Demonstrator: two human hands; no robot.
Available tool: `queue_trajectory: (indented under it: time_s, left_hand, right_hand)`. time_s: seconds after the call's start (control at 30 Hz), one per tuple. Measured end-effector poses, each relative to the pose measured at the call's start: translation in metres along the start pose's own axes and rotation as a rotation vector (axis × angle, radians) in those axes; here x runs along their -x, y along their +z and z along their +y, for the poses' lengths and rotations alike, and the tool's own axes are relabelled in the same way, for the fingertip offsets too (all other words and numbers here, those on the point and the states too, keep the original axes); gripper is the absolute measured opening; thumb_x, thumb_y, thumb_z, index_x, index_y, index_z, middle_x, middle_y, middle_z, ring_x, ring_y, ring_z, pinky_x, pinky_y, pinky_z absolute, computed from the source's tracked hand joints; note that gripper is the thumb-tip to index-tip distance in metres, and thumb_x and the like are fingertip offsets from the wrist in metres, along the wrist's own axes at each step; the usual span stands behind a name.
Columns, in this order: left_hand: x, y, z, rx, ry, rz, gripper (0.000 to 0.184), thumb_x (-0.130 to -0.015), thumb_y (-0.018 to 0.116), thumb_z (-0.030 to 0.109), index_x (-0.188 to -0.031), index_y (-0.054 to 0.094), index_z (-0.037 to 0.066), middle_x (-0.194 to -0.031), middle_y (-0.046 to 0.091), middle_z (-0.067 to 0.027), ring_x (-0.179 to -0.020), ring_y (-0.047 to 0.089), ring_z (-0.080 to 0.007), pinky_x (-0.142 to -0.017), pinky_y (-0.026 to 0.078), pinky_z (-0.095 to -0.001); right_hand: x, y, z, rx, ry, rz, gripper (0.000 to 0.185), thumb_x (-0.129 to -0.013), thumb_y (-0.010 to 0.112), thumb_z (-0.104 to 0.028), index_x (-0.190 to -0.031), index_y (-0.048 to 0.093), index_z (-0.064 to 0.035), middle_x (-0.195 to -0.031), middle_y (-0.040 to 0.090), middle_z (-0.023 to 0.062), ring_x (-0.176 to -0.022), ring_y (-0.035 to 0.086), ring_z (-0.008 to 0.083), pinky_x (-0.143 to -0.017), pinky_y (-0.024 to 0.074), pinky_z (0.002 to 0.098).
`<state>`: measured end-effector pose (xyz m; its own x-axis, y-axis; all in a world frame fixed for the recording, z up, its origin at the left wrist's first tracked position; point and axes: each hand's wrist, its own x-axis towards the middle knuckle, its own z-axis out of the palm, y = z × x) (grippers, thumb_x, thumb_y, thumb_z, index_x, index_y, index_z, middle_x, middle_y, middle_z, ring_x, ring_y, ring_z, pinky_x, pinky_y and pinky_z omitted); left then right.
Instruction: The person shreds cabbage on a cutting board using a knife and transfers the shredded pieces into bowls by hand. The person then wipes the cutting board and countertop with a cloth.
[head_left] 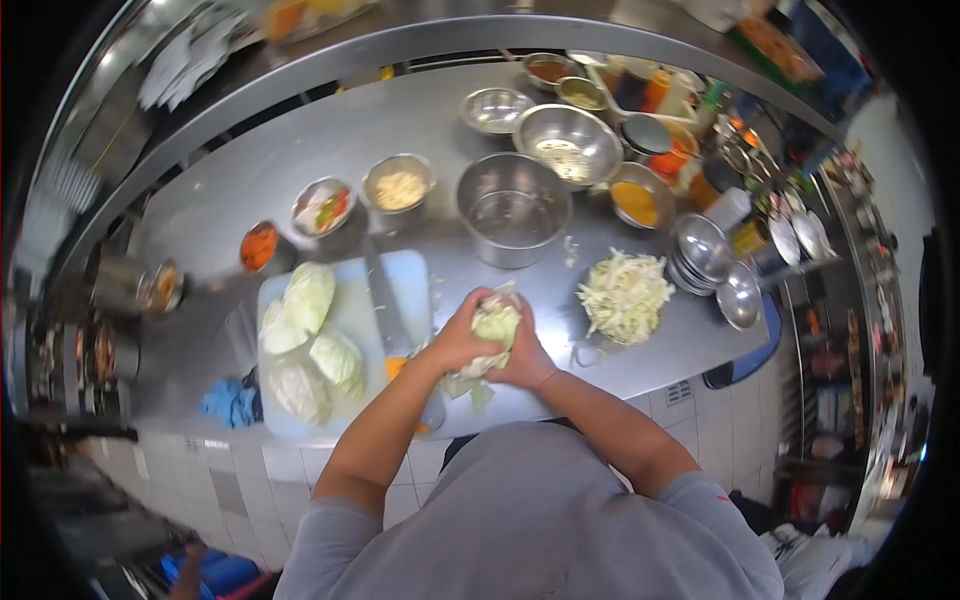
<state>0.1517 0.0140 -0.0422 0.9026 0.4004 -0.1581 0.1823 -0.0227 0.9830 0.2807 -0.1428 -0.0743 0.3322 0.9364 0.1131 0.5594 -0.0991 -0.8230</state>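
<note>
My left hand [463, 335] and my right hand [528, 358] are cupped around a bundle of cut cabbage [495, 325] just above the steel table. Loose cabbage scraps [468, 388] lie beneath my wrists. To the left, several cabbage pieces [338, 362] rest on a pale cutting board [408, 275]. A wide-bladed knife [388, 305] with an orange handle lies across that board. On the right is a heap of shredded cabbage [626, 297]. A deep steel pot [513, 245] stands beyond my hands, with its bottom visible.
Bowls of pale shreds [400, 190], mixed vegetables [323, 207] and orange pieces [260, 247] line the back left. A colander [567, 143], a bowl of yellow powder [636, 203] and stacked steel bowls [705, 250] stand right. A blue cloth [231, 401] lies near the front edge.
</note>
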Motion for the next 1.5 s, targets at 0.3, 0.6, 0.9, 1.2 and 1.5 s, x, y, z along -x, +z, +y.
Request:
queue_trajectory:
  time_s: [0.3,0.6,0.9,1.2,1.5]
  left_hand:
    - [-0.006,-0.019,0.036,0.439,-0.051,-0.022,0.092,-0.073,0.08,0.004,-0.157,0.042,0.009,-0.142,0.06,-0.0095,-0.134,0.059,-0.0232,-0.114,0.049,-0.0369]
    - [-0.005,0.016,0.103,0.523,0.111,0.032,0.101,-0.067,0.086,0.016,-0.156,0.041,0.009,-0.14,0.058,-0.0105,-0.133,0.058,-0.0258,-0.115,0.048,-0.0393]
    - [-0.038,0.177,0.204,0.549,0.113,-0.082,0.107,-0.066,0.094,0.028,-0.153,0.037,0.006,-0.141,0.057,-0.0148,-0.131,0.06,-0.0282,-0.113,0.05,-0.0402]
    - [-0.195,0.506,0.247,0.39,0.068,-0.524,0.107,-0.067,0.094,0.024,-0.157,0.039,0.008,-0.142,0.054,-0.0112,-0.133,0.056,-0.0245,-0.113,0.047,-0.0378]
    - [-0.376,0.875,0.127,0.129,-0.392,-0.849,0.09,-0.079,0.082,0.008,-0.158,0.04,0.008,-0.14,0.06,-0.0137,-0.129,0.063,-0.0264,-0.107,0.055,-0.0394]
  right_hand:
    - [-0.03,-0.031,-0.045,0.044,-0.092,-0.007,0.136,-0.062,0.097,-0.038,-0.166,0.019,0.001,-0.168,0.013,0.0388,-0.162,0.014,0.0563,-0.131,0.0321,0.0537]
    - [-0.02,-0.091,-0.074,-0.028,-0.211,0.069,0.135,-0.062,0.099,-0.033,-0.171,0.022,-0.0157,-0.169,-0.001,0.0445,-0.159,0.012,0.0652,-0.13,0.0316,0.0561]
    - [0.08,-0.23,-0.065,-0.076,-0.232,0.306,0.133,-0.06,0.1,-0.03,-0.171,0.027,-0.0197,-0.173,-0.004,0.0383,-0.159,0.018,0.0618,-0.129,0.035,0.0531]
    - [0.272,-0.473,0.091,0.03,0.006,0.647,0.132,-0.059,0.099,-0.029,-0.169,0.028,-0.0142,-0.172,-0.001,0.0397,-0.16,0.016,0.0623,-0.127,0.0375,0.0548]
    - [0.476,-0.589,0.396,-0.223,0.396,0.942,0.145,-0.059,0.098,-0.03,-0.17,0.01,-0.0006,-0.171,0.022,0.0279,-0.16,0.029,0.0431,-0.131,0.03,0.0482]
